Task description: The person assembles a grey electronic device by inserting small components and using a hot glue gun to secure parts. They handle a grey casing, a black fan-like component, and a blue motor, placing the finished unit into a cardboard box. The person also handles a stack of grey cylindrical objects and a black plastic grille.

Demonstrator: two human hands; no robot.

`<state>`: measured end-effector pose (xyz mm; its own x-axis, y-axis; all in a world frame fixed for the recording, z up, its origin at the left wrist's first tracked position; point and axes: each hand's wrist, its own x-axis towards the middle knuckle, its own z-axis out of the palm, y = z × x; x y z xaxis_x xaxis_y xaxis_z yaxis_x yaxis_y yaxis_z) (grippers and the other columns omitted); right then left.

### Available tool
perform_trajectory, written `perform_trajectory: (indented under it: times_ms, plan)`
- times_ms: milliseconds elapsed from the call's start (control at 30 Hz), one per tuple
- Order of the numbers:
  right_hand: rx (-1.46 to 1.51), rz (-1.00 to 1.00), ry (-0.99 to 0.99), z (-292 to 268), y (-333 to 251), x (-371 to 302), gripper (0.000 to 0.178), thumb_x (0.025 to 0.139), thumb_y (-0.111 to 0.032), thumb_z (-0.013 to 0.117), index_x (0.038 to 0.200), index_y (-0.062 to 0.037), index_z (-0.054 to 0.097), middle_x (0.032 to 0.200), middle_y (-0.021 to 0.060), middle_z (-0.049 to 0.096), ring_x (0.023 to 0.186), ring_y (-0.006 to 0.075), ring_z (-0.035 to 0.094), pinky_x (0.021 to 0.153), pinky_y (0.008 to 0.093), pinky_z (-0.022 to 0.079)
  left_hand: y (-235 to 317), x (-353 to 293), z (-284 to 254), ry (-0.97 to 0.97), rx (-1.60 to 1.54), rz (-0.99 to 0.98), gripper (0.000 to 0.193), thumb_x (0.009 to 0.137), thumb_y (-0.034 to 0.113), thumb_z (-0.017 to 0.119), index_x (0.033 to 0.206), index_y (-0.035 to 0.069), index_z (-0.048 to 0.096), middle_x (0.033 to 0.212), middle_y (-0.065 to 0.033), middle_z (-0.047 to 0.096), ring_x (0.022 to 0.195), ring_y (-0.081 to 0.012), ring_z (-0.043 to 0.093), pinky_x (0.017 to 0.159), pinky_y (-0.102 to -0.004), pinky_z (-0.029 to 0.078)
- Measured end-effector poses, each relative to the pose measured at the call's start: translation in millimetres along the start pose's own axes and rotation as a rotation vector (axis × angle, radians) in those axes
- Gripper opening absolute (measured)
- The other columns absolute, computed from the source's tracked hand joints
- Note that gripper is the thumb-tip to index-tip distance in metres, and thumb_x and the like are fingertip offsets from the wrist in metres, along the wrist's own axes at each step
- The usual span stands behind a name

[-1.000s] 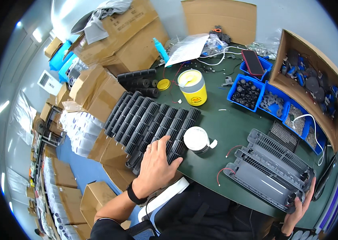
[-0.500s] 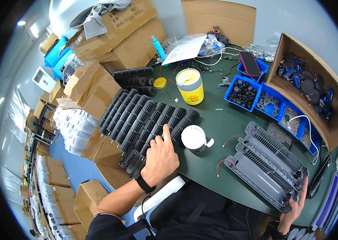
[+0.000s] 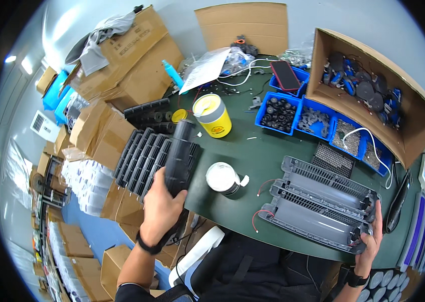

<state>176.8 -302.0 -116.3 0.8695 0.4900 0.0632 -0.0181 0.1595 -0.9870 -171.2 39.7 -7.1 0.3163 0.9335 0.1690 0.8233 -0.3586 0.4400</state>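
Observation:
My left hand [image 3: 161, 207] grips a black ribbed roller [image 3: 179, 156], thumb on one side and fingers on the other, and holds it tilted over the stack of similar black rollers [image 3: 137, 153] at the left of the table. At the right, my right hand [image 3: 371, 240] clasps the near right end of the grey plastic housings [image 3: 298, 210], two long troughs lying side by side with slotted walls. Thin red wires stick out from their left ends. Between the two hands stands an open tub of white paste [image 3: 221, 177], some paste smeared at its rim.
A yellow and grey canister [image 3: 213, 118] stands behind the tub. Blue bins [image 3: 277, 113] of small parts line the back right, a phone [image 3: 285, 76] resting on one. Beside them a tilted cardboard box [image 3: 413, 136] holds motor-like parts. Cartons [image 3: 144, 65] are piled at left.
My left hand, earlier over the rollers with its index finger extended, has taken hold of one roller and lifted it. My right hand stays on the housings. The whole view has shifted.

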Motion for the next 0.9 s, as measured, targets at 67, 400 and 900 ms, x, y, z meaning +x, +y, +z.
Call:
perform_trajectory:
  times_ms: [67,400,900]
  plan:
    - [-0.009,0.021,-0.012,1,-5,-3,0.105,0.062,-0.016,0.053,0.164,0.0049,0.036,0.159,0.0209,0.049,0.139,0.0280,0.052,0.116,0.0314,0.041,29,-21,-12,0.008,-0.168,0.072,0.066,0.083,0.013,0.084,0.139,0.000,0.052,0.107,-0.0231,0.075,0.096,-0.0365,0.077,0.087,-0.0432,0.059]
    - [0.052,0.016,-0.069,2,-5,-3,0.103,0.071,-0.023,0.064,0.166,0.0020,0.032,0.152,0.0187,0.054,0.135,0.0257,0.058,0.116,0.0363,0.043,34,-54,63,-0.271,-0.057,0.211,0.065,0.088,0.015,0.077,0.139,-0.005,0.042,0.098,-0.0349,0.070,0.090,-0.0508,0.070,0.079,-0.0550,0.056]
    - [0.038,-0.034,-0.053,-14,4,2,0.096,0.077,-0.021,0.070,0.163,0.0057,0.037,0.168,0.0157,0.041,0.155,0.0263,0.039,0.128,0.0373,0.024,138,-7,14,-0.464,-0.038,0.963,0.057,0.067,0.001,0.084,0.121,0.006,0.066,0.099,-0.0140,0.072,0.091,-0.0358,0.071,0.077,-0.0423,0.056]
